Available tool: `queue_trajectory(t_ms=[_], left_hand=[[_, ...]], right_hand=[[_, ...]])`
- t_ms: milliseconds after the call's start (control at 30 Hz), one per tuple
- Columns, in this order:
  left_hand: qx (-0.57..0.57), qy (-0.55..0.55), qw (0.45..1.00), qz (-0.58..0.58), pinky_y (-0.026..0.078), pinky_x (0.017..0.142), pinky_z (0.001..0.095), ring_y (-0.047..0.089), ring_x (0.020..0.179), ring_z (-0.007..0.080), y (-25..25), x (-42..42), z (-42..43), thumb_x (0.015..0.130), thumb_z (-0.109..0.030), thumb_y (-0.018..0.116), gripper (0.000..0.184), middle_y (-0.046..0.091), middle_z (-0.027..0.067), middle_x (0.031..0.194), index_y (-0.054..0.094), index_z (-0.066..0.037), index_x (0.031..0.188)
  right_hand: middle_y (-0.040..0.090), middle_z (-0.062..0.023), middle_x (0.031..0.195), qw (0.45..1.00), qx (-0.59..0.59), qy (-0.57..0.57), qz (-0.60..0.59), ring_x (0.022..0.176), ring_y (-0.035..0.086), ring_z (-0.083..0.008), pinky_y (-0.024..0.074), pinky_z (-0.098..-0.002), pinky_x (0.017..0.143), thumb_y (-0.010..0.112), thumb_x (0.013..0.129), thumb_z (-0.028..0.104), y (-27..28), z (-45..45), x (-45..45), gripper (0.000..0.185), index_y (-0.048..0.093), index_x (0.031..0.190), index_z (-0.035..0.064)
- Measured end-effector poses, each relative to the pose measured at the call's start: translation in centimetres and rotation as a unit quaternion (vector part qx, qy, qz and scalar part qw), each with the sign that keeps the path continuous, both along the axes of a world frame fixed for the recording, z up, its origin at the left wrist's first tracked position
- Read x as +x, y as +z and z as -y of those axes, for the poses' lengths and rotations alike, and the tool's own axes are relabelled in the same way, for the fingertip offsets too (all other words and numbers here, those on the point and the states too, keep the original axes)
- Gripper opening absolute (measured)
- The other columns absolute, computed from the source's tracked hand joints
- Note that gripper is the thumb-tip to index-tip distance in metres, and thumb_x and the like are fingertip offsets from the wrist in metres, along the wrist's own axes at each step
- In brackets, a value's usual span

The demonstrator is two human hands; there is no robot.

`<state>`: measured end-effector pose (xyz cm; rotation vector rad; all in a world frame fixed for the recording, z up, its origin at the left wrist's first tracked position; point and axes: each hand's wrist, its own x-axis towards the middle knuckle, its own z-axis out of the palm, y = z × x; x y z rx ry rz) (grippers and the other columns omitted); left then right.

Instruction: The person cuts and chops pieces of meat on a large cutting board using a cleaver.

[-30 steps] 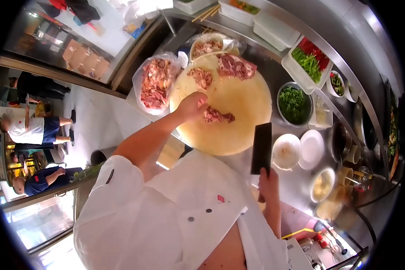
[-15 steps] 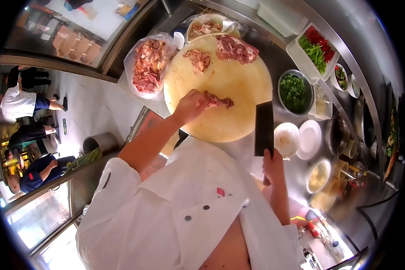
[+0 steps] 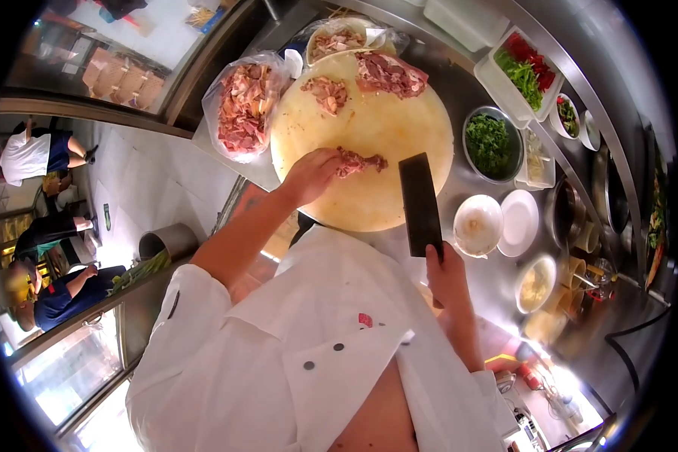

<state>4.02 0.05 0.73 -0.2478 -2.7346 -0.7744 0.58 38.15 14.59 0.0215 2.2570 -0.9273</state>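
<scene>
My left hand (image 3: pixel 311 178) is closed on the left end of a reddish piece of meat (image 3: pixel 363 163), which lies on the round yellowish cutting board (image 3: pixel 392 128). In my right hand (image 3: pixel 448 277) is the handle of a cleaver (image 3: pixel 420 203). Its dark blade points up and slightly left, over the board's lower right part, apart from the meat. A small pile of cut meat (image 3: pixel 326 96) and a larger slab of meat (image 3: pixel 390 74) rest at the board's far side.
Left of the board sits a plastic bag of meat (image 3: pixel 245 109); behind it, a bowl of meat (image 3: pixel 337 43). To the right are a metal bowl of greens (image 3: pixel 493 143), a container of peppers (image 3: pixel 520 71) and white plates (image 3: pixel 518 223). Several people stand at far left.
The cleaver has moved left from beside the board to over its lower right part, and its blade has tilted left. My left hand keeps its hold on the meat. The view has shifted.
</scene>
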Motion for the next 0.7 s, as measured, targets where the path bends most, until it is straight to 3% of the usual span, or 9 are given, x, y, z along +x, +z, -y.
queue_trajectory(t_ms=[133, 267, 467, 700], left_hand=[[-0.027, -0.045, 0.998, 0.043, 0.056, 0.098, 0.0419, 0.064, 0.117, 0.0325, -0.7, -0.5, 0.6, 0.087, -0.007, 0.074, 0.037, 0.066, 0.0092, 0.123, 0.068, -0.011, 0.124], [0.011, -0.035, 0.999, 0.02, 0.056, 0.096, 0.0419, 0.066, 0.113, 0.0325, -1.4, -0.3, 1.2, 0.088, -0.01, 0.075, 0.032, 0.067, 0.009, 0.117, 0.07, -0.011, 0.119], [0.029, -0.051, 0.998, -0.019, 0.056, 0.089, 0.0428, 0.066, 0.106, 0.0333, -1.1, -0.1, 0.4, 0.087, -0.008, 0.079, 0.026, 0.066, 0.0088, 0.112, 0.07, -0.011, 0.111], [0.023, -0.054, 0.997, -0.042, 0.056, 0.089, 0.0423, 0.064, 0.106, 0.0332, -1.0, -0.3, 0.6, 0.085, -0.007, 0.079, 0.022, 0.063, 0.0086, 0.111, 0.069, -0.012, 0.104]], right_hand=[[0.07, -0.0265, 0.084, 0.999, -0.01, 0.028, -0.015, 0.074, 0.068, -0.0408, 0.0533, -0.0453, 0.07, 0.059, 0.108, 0.03, 0.2, 1.2, 0.0, 0.035, 0.063, 0.104, -0.0046], [0.068, -0.0274, 0.081, 0.998, -0.026, 0.048, -0.039, 0.072, 0.067, -0.0439, 0.0523, -0.0472, 0.068, 0.058, 0.108, 0.03, -0.9, 2.0, 0.0, 0.034, 0.062, 0.102, -0.0038], [0.067, -0.0245, 0.073, 0.996, -0.02, 0.082, -0.026, 0.065, 0.065, -0.0451, 0.0498, -0.0504, 0.062, 0.058, 0.108, 0.029, 1.7, 5.9, -0.8, 0.032, 0.062, 0.098, -0.0012], [0.068, -0.0252, 0.075, 0.992, -0.018, 0.115, -0.045, 0.068, 0.066, -0.0457, 0.0506, -0.051, 0.063, 0.059, 0.107, 0.028, 1.1, 7.3, -0.9, 0.031, 0.064, 0.098, -0.0013]])
